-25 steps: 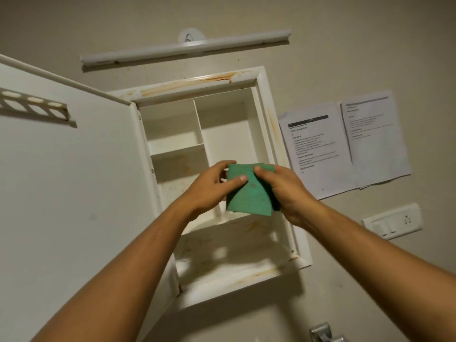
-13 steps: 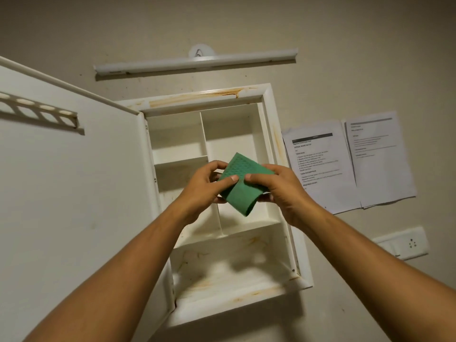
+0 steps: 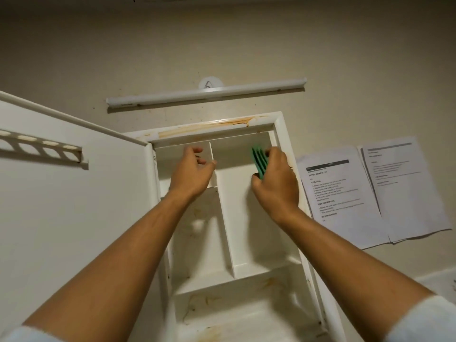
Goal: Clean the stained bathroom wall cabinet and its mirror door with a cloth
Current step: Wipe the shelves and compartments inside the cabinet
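While both my forearms reach up into the open white wall cabinet (image 3: 281, 134), my right hand (image 3: 276, 186) grips the folded green cloth (image 3: 259, 160). Fingers are curled round its far side and the thumb is on the near side. The cloth is seen edge-on, its layers showing as stripes, slightly blurred. It sits in the upper right compartment, just below the top frame and near the right inner wall. I cannot tell whether it touches a surface.

My left hand (image 3: 191, 174) is in front of the upper left compartment, fingers loosely curled and holding nothing. The thumb tip lies just beside the front edge of the white vertical divider (image 3: 225, 230); contact cannot be judged.

Stains noted:
- an orange-brown streak (image 3: 209, 125) along the top frame
- brown smears (image 3: 204, 299) on the lower shelf
- faint marks on the back panel of the left compartment

The white cabinet door (image 3: 74, 206) stands swung open to the left with its plain inner face towards me. A white perforated rail (image 3: 42, 146) is fixed across its upper part. The mirror side is out of view.

On the beige wall (image 3: 246, 45), a long white tube light fitting (image 3: 207, 93) hangs above the cabinet, with a round white adhesive hook (image 3: 208, 83) just above its middle. Right of the cabinet, two printed paper sheets (image 3: 340, 201) are stuck up, edges overlapping. White sleeve cuffs (image 3: 424, 319) show at the bottom corners.
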Motion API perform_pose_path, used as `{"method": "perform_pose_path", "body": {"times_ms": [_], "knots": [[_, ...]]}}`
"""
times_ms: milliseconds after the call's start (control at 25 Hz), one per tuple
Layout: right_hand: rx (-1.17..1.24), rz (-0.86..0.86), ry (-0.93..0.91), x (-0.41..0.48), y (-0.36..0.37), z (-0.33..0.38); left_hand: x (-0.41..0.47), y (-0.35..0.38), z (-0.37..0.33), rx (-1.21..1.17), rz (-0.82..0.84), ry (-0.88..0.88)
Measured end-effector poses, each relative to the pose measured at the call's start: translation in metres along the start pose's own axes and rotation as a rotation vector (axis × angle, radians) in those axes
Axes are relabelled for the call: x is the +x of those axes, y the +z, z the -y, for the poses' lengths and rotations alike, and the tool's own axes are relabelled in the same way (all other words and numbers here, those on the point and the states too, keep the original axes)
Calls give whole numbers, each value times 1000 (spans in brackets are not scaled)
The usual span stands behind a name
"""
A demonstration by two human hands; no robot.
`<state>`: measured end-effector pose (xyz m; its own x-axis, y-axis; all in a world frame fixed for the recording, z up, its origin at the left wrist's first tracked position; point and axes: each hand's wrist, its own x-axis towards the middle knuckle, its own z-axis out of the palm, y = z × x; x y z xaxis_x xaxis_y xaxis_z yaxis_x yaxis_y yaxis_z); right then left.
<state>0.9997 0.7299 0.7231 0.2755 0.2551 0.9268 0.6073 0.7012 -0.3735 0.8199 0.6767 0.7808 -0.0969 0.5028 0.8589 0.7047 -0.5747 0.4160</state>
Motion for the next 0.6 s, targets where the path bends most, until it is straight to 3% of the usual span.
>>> {"method": "perform_pose_path", "body": {"times_ms": [120, 240, 280, 440, 520, 600], "knots": [[-277, 83, -107, 23, 33, -5, 12, 7, 18, 98, 236, 41], [-18, 85, 72, 32, 72, -4, 19, 10, 33, 128, 208, 140], [35, 90, 38, 32, 84, -2, 22, 9, 36, 110, 191, 153], [-10, 169, -320, 26, 105, -9, 27, 10, 41, 87, 173, 196], [-225, 220, -558, 25, 96, -21, 26, 11, 41, 102, 161, 204], [-458, 241, -648, 37, 83, -30, 25, 9, 40, 123, 171, 196]]}}
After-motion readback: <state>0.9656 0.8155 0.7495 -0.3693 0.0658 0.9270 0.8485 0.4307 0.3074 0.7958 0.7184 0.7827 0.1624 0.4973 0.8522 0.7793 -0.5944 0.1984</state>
